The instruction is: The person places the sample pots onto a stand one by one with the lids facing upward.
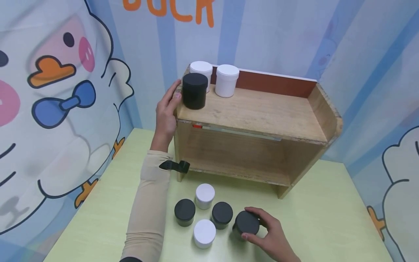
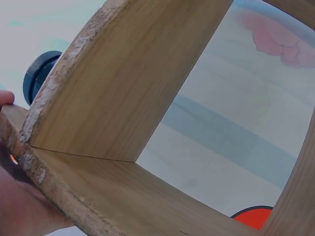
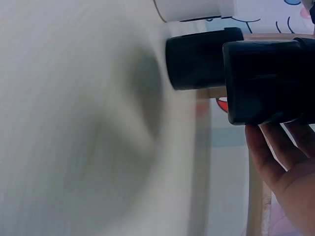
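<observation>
Right hand (image 1: pixel 270 234): thumb and fingers jar-width apart, curled round black lidded jar (image 1: pixel 247 222), base off table (image 1: pixel 314 225), right of four standing jars (image 1: pixel 222 214), two black, two white. Left hand (image 1: pixel 166 116): fingers bent round left side of two-tier wooden shelf (image 1: pixel 262 109), beside upper-tier black jar (image 1: pixel 195 91); two white jars (image 1: pixel 226 82) farther back.

Orange lettering (image 1: pixel 180 18), apparently "DUCK", top cropped, on the backdrop (image 1: pixel 271 36)
</observation>
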Tool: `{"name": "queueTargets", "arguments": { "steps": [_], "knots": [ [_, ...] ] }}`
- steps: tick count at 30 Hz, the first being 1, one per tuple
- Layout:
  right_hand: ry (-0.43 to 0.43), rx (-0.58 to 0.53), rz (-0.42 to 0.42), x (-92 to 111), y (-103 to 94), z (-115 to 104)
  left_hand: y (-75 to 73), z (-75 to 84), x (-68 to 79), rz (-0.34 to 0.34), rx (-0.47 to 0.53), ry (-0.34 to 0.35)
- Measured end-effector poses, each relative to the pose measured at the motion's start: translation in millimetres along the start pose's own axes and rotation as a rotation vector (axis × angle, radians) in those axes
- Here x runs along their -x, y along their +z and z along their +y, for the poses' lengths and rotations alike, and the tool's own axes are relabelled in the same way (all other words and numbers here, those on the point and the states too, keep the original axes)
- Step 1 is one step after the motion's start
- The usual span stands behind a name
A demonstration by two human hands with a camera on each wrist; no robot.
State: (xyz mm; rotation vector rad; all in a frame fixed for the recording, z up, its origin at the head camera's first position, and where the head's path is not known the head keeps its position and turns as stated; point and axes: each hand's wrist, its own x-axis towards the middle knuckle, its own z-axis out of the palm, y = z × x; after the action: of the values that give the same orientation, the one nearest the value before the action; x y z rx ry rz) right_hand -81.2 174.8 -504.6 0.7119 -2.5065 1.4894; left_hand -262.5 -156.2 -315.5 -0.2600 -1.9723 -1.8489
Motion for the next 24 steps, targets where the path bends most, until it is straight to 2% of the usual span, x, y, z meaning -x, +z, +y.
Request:
{"name": "queueTargets", "arguments": {
  "steps": [10,19,24],
  "knots": [
    [-0.021,0.01,-0.024,-4,-4.8,-9,0.8,-0.9,0.4,0.002,0.009,0.005],
    [-0.053,0.011,-0.052,-18,-11.2,-20,0.6,-1.2,-0.1,0.004,0.012,0.004],
    [-0.103,0.005,-0.057,-25,-13.9,-27,0.8,-1.2,0.2,0.002,0.016,0.009]
  ]
}}
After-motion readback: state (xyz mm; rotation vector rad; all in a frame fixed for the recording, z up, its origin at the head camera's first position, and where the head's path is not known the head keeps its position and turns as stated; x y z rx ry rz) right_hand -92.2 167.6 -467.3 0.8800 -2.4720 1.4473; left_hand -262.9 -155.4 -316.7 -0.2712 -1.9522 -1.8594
